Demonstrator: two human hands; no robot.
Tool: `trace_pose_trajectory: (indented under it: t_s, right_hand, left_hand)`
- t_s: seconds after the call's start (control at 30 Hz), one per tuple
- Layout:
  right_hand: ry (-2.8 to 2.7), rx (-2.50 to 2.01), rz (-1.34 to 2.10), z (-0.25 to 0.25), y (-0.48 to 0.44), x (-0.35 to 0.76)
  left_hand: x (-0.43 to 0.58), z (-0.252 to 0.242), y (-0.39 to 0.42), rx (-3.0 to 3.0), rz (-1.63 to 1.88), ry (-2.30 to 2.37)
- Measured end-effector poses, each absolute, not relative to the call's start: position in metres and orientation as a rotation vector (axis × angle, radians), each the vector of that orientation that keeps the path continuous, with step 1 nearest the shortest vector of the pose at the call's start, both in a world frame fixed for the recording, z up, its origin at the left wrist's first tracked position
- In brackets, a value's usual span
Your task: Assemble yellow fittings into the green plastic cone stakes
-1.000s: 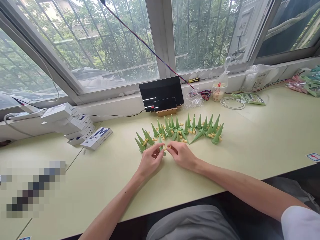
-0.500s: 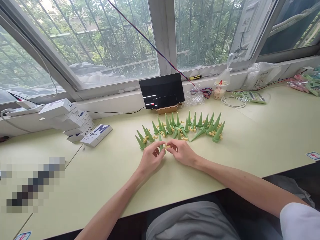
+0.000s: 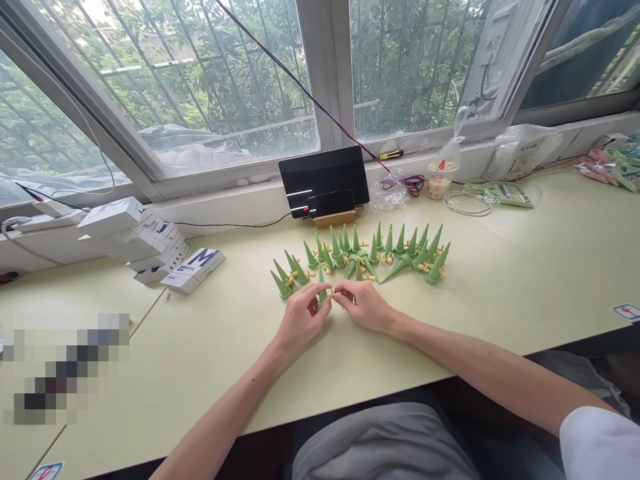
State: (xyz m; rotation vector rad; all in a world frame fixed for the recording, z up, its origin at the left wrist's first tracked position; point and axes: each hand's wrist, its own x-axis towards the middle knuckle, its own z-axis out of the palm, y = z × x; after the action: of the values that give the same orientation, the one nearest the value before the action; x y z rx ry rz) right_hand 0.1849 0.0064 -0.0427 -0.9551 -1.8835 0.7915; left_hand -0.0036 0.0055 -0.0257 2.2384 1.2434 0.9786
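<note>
In the head view, my left hand [image 3: 301,315] is closed round a green cone-shaped watering spike [image 3: 321,279], its tip pointing up between thumb and fingers. My right hand [image 3: 366,305] pinches a small yellow valve [image 3: 333,292] at the spike's right side. The fingertips hide most of the valve, so I cannot tell how far it sits in the spike. Just beyond both hands stand several similar green spikes [image 3: 401,240] with yellow valves; a few, like one green spike [image 3: 397,268], lie on their sides.
Behind the spikes, a black tablet [image 3: 325,177] leans on a cardboard stand [image 3: 334,219]. White boxes [image 3: 194,270] are piled at the left. Along the window sill are a bagged drink cup [image 3: 440,179], a green packet [image 3: 509,194] and coiled cables [image 3: 413,185]. The pale table's [image 3: 380,373] front edge borders my lap.
My right fingertips have shifted slightly around the yellow valve, and less of it shows now. My left hand and the spikes stay in place.
</note>
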Motion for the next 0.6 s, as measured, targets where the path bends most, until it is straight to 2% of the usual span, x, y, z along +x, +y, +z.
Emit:
trace_pose_trajectory:
  t_s: [0.43,0.6]
  right_hand:
    - [-1.914,-0.956,0.722,-0.0411,0.0074,0.1856]
    - [-1.854,-0.95,0.808,-0.0389,0.0053,0.1857]
  left_hand:
    - [-0.0033,-0.0247,0.0038,2.296,0.998,1.211]
    - [-0.0031,-0.0249,0.0049,2.252,1.021,1.241]
